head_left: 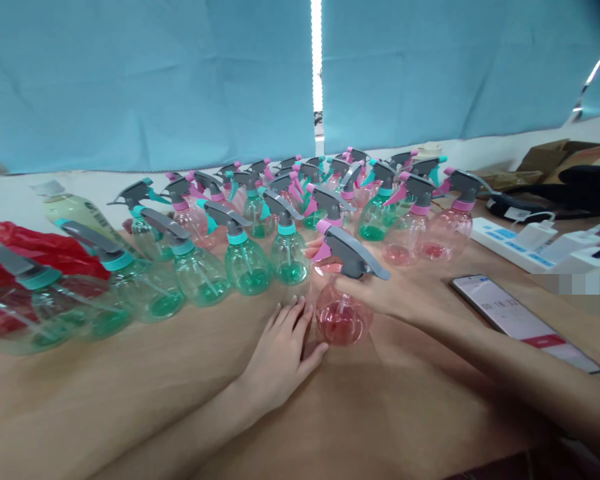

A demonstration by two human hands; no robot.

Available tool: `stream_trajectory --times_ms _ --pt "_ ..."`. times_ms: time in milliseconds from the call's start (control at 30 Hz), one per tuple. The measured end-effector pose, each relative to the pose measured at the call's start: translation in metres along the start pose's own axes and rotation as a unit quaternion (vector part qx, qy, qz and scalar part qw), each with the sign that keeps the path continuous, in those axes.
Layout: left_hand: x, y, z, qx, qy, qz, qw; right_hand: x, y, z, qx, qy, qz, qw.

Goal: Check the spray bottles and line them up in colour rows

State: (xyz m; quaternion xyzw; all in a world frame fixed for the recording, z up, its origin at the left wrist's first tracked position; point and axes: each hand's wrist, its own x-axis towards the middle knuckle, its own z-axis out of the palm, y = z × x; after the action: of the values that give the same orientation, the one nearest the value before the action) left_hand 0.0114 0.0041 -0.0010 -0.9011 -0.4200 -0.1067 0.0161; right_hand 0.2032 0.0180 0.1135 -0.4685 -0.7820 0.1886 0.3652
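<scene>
Leftmost, a red plastic bag (87, 257) behind a row of green spray bottles (250, 275) with teal collars, with a pale labelled bottle (80, 208) further back. Next, left hand (283, 357) released, laid palm down on the wooden table (145, 400), fingers loosely spread, just beside the pink spray bottle (343, 323). Then that bottle, grasped around the neck by the right hand (355, 288), below its grey spray head. Farther right, a phone (523, 327) lying face up near the forearm, plus a white power strip (505, 245) with plugs.
</scene>
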Motion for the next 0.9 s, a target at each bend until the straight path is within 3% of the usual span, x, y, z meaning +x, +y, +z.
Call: stream_trajectory --times_ms 200,533,900 --pt "-0.001 -0.001 0.001 0.001 0.013 0.004 1.000 0.001 0.010 0.005 0.050 -0.012 -0.026 0.998" --pt "0.000 0.000 0.000 0.011 0.005 0.000 1.000 0.001 -0.002 0.001 0.072 0.003 -0.008 0.997" --pt "-0.001 -0.001 0.002 0.002 0.011 0.004 1.000 -0.001 0.036 0.015 0.097 -0.009 -0.040 0.994"
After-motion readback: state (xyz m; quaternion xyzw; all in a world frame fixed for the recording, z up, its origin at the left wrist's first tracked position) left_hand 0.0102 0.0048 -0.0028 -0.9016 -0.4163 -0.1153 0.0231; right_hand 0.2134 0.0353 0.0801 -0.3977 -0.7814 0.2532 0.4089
